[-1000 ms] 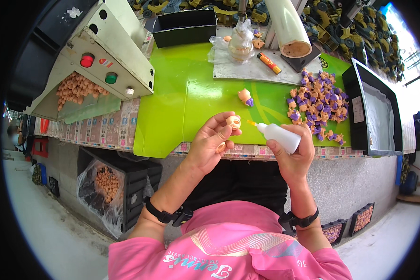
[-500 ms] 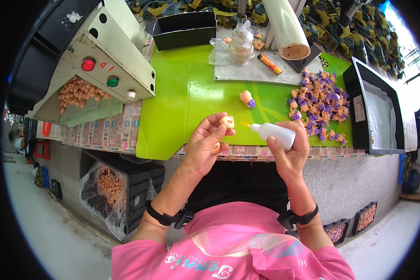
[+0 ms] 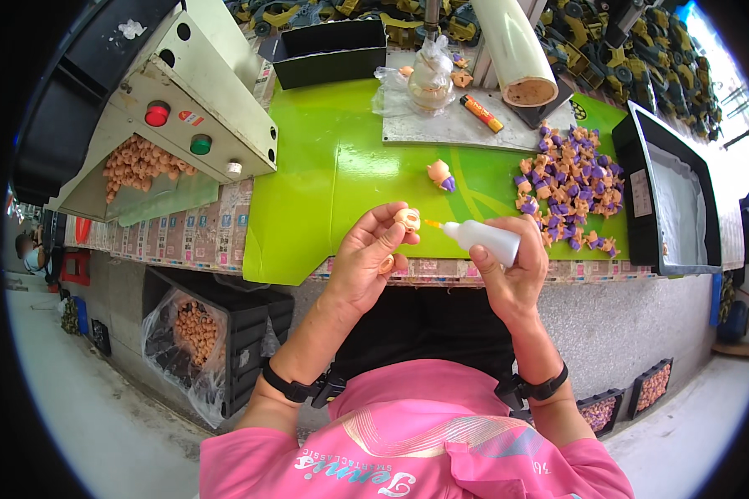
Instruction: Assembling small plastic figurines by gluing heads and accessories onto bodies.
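Between the thumb and fingers of my left hand is a small peach-coloured toy head part, its hollow side showing. A second small peach piece sits lower in the same hand, against the curled fingers. My right hand is closed round a white squeeze bottle, tilted to the left. Its thin orange-yellow nozzle points at the toy head part, a small gap from it. One peach and purple toy figure lies on the green mat just beyond my hands.
Many peach and purple figures are heaped at the right, beside a black tray. On the left stands a machine with red and green buttons and peach parts under it. An orange tube lies on a grey plate.
My right hand has shifted slightly left with the bottle, bringing the nozzle closer to the toy head part. My left hand has barely moved.
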